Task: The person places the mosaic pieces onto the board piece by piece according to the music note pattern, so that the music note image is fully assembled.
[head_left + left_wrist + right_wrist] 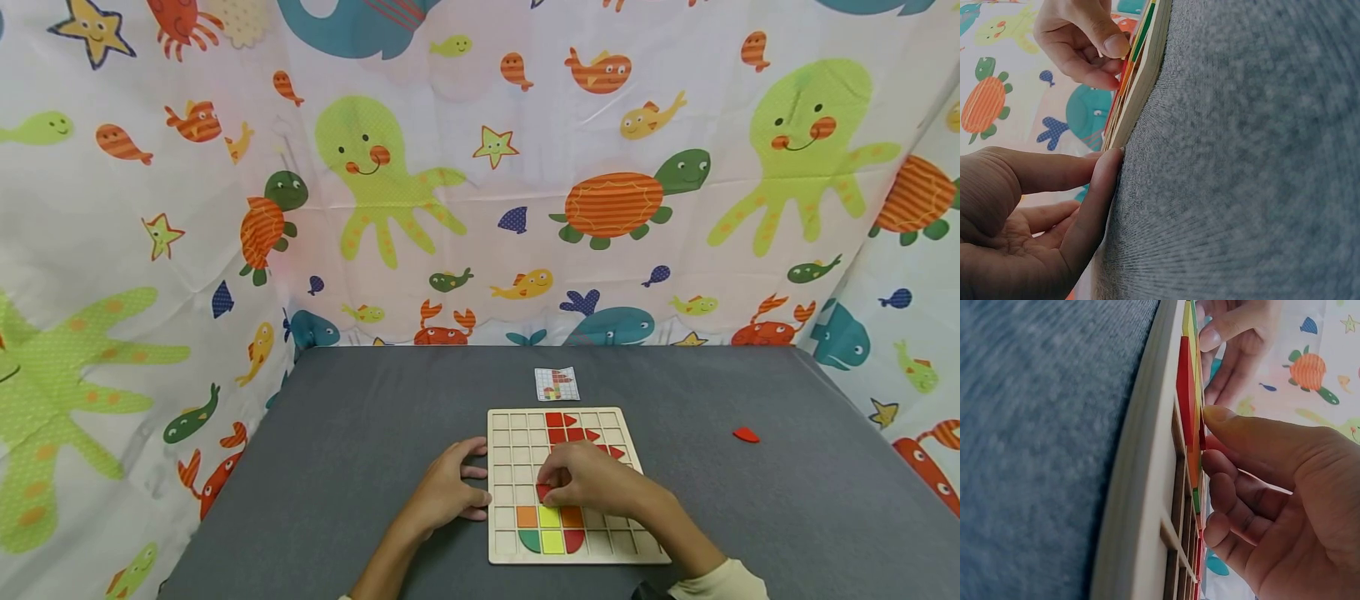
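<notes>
A wooden grid board lies on the grey table. Near its lower middle, my right hand pinches a small red piece between thumb and index finger; the fingers partly cover its shape. In the right wrist view the piece is seen edge-on, close to the board. My left hand touches the board's left edge with thumb and fingertips spread along it. Yellow squares, an orange square, a green quarter circle and a red quarter circle sit in the lower cells.
Red squares and red triangles fill several upper cells. A printed pattern card lies behind the board. One loose red curved piece is on the table to the right. A sea-animal curtain hangs behind the table.
</notes>
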Demonstrator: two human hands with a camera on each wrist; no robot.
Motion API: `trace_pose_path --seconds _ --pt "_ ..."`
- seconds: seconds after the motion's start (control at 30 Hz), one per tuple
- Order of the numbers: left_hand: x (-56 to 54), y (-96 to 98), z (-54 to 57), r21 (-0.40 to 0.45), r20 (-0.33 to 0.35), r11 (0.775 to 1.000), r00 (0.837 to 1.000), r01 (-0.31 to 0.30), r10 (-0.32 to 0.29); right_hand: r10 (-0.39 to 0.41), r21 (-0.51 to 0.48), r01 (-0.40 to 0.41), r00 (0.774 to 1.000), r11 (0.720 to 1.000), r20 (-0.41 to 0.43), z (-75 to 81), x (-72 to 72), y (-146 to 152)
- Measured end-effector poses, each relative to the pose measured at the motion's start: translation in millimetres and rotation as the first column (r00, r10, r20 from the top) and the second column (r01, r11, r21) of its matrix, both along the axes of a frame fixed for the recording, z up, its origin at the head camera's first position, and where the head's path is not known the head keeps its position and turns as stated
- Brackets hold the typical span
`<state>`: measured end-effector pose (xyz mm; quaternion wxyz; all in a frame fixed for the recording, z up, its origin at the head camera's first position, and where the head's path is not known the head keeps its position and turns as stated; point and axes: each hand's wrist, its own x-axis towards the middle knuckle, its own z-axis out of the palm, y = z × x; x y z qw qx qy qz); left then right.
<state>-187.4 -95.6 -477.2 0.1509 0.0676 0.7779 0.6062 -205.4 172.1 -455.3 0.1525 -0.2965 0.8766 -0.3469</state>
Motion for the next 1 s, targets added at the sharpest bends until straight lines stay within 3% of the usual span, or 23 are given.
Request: trace_pose_path --seconds 0.4,0.6,0.8,1.0 --pt "-0.4 -0.1 -0.4 0.005 -0.009 1.0 1.0 0.006 -0.006 0.01 -0.019 -0.01 1.0 1.0 0.006 1.6 1.5 2.4" --pt "-0.4 0.8 0.5 0.003 -0.004 1.0 1.0 0.003 -0.003 -0.043 -0.05 0.04 0.997 0.998 -0.059 3.9 -0.4 12.6" --pt "0.0 0.8 1.2 0.004 -0.006 1.0 1.0 0.005 -0.005 -0.108 -0.063 0.104 0.992 0.993 -0.065 7.5 -5.3 31.2" --pt "-0.5 -0.1 -0.6 0.001 0.004 1.0 1.0 0.002 -0.002 -0.188 -0.065 0.181 0.975 0.981 -0.122 11.4 -10.7 56.4"
